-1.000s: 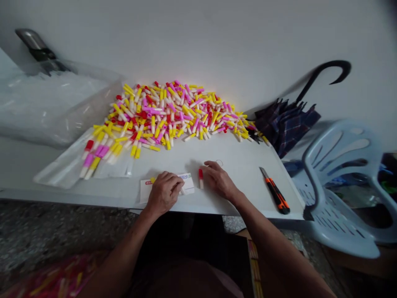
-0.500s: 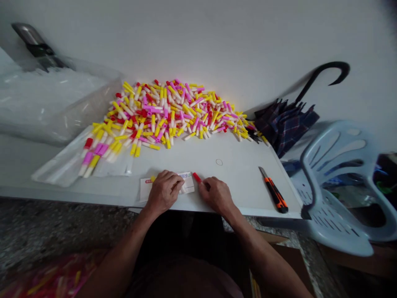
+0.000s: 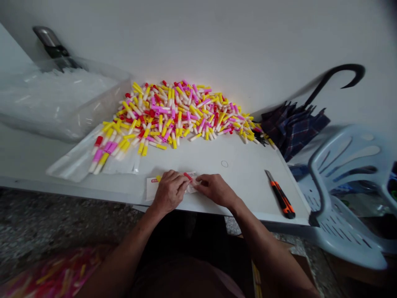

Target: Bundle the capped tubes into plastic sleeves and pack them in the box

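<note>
Left hand (image 3: 169, 192) curled down on white printed card (image 3: 151, 188), fingers pressed together; can't tell if it's gripping. Right hand (image 3: 215, 190) just right of card, fingertips pinched on red-capped tube (image 3: 187, 176), which lies across the card's top edge, touching left fingers. Card sits at front edge of worktop (image 3: 248, 178). Heap of yellow, pink, red and white tubes (image 3: 173, 111) beyond card. Orange utility knife (image 3: 281, 200) right of card.
</note>
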The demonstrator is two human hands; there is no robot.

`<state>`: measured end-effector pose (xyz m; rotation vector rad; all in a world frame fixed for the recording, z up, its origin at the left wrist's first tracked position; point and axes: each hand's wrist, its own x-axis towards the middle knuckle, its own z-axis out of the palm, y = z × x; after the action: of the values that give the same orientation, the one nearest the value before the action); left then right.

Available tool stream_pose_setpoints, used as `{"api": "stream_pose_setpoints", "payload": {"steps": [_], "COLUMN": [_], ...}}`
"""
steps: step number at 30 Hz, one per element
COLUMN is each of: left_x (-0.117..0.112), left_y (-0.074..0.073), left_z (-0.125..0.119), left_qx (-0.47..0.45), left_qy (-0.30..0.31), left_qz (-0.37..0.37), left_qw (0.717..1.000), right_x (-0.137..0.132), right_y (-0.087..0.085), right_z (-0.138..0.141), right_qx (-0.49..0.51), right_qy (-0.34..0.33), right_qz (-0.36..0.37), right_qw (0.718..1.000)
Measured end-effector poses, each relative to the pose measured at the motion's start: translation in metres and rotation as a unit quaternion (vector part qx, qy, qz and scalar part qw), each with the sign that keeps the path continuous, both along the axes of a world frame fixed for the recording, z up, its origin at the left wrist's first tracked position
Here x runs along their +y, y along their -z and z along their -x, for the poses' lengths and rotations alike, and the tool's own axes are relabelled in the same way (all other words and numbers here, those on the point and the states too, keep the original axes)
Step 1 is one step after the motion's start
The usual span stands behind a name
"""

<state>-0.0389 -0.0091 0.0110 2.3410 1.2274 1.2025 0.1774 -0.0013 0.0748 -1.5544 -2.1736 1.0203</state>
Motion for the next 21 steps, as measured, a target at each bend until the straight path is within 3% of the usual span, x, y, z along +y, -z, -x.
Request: {"api": "stream_pose_setpoints", "payload": {"steps": [7,13,21], "left_x": [0.002,0.003,0.005], "left_y": [0.004,0.004,-0.006], "left_z": [0.002,0.001,0.006], "left_qx": [0.0,0.002,0.053], "left_qy": [-0.016,-0.018,0.006], "left_qz": [0.021,0.014,0.022], "left_qw": [1.0,1.0,0.998], "right_x": [-0.013,-0.011,-0.01], "right_y": [0.03,0.028,0.03], "right_z": [-0.014,-0.017,-0.021], "right_qx": [0.126,0.111,0.107], "right_qy": [0.055,-0.044,-0.055], "right_qz": [0.012,0.032,-0.013], "right_qw": [0.99,0.992,0.993]}}
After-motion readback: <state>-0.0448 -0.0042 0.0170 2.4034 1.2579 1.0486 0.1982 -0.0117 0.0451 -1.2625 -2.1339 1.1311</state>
